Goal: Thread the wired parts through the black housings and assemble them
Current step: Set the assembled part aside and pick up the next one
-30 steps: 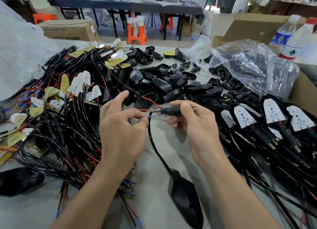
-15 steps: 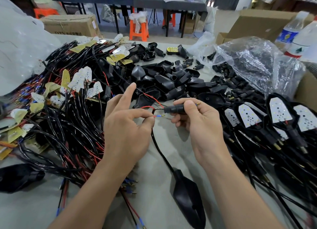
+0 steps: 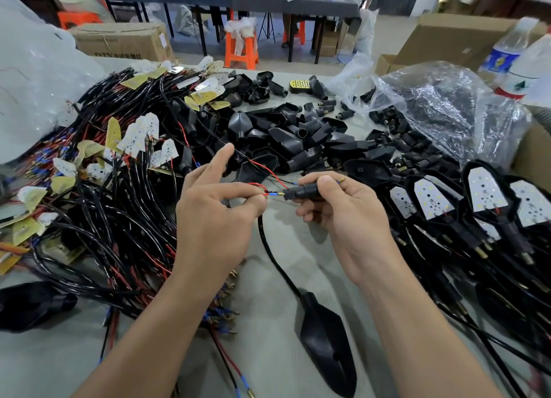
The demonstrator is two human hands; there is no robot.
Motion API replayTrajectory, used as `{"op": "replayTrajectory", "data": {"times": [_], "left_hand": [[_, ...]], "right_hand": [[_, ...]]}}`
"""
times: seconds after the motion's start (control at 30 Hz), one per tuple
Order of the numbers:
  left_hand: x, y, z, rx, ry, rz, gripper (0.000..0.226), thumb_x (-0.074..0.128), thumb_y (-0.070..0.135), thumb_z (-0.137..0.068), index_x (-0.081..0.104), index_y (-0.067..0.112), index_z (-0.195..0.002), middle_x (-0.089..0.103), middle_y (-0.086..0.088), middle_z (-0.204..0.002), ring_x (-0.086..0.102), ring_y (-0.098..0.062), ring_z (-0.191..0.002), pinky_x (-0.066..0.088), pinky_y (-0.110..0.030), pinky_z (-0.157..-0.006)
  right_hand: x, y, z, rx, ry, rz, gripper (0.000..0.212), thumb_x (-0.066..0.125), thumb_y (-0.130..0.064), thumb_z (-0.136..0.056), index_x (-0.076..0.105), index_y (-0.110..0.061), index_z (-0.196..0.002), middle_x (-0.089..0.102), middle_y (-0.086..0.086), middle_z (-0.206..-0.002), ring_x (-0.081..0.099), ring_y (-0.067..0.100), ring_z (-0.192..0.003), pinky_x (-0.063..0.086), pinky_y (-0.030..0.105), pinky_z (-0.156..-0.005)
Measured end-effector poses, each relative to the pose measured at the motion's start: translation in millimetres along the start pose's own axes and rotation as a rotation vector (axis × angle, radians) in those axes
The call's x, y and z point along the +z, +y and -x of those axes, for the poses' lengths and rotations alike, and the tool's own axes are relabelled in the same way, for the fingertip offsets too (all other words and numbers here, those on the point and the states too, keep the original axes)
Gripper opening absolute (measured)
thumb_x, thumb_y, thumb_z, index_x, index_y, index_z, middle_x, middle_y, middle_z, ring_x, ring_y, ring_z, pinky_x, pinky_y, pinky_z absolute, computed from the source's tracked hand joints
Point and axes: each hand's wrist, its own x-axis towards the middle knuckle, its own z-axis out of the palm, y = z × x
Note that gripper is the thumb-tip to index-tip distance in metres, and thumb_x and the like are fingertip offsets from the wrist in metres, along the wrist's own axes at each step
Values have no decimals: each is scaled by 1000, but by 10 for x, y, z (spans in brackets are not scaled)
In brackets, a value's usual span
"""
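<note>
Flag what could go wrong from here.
1. The left hand pinches the red wire behind its blue-sleeved terminal, just outside the mouth of the black sleeve held by the right hand. The tip could catch the rim and kink the wire.
2. One brass tip shows at the sleeve's far end, so the bore may be tight.
3. The black cable runs to a housing on the table; a tug could drag it.

Hands (image 3: pixel 214 219): two. Bottles (image 3: pixel 504 55): two. Loose black housings (image 3: pixel 286 138): dozens.
</note>
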Motion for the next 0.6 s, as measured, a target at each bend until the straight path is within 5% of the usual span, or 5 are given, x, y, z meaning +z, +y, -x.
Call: {"op": "replayTrajectory", "data": {"times": [0.17, 0.27, 0.47, 0.6], "left_hand": [[20, -4, 87, 261, -14, -312, 12, 73, 25, -77, 84, 27, -80, 62, 6, -143, 41, -13, -126, 19, -17, -106], [-37, -12, 61, 220, 38, -291, 14, 71, 28, -77, 84, 26, -82, 64, 7, -140, 40, -12, -125, 9, -6, -106], [-43, -39, 26, 267, -41, -297, 11, 74, 25, -77, 84, 26, -79, 67, 12, -134, 45, -10, -121, 24, -24, -105], [-25, -51, 34, 282, -98, -286, 8, 81, 20, -76, 84, 27, -77, 70, 13, -128, 48, -9, -119, 22, -15, -102]], "right_hand": [[6, 2, 7, 30, -50, -25, 35, 42, -8, -107, 72, -8, -89, 74, 15, -82, 64, 18, -61, 52, 23, -58], [0, 2, -7, 10, -23, 82, 33, 44, -6, -106, 72, -5, -90, 74, 14, -79, 62, 19, -61, 50, 23, -55], [-22, 19, -7, 27, -8, 128, 28, 45, -2, -105, 71, 5, -98, 74, 14, -80, 63, 19, -61, 51, 24, -55], [-38, 10, -8, 59, -15, 110, 29, 43, -4, -106, 71, 3, -98, 75, 11, -79, 62, 19, -60, 51, 24, -56]]}}
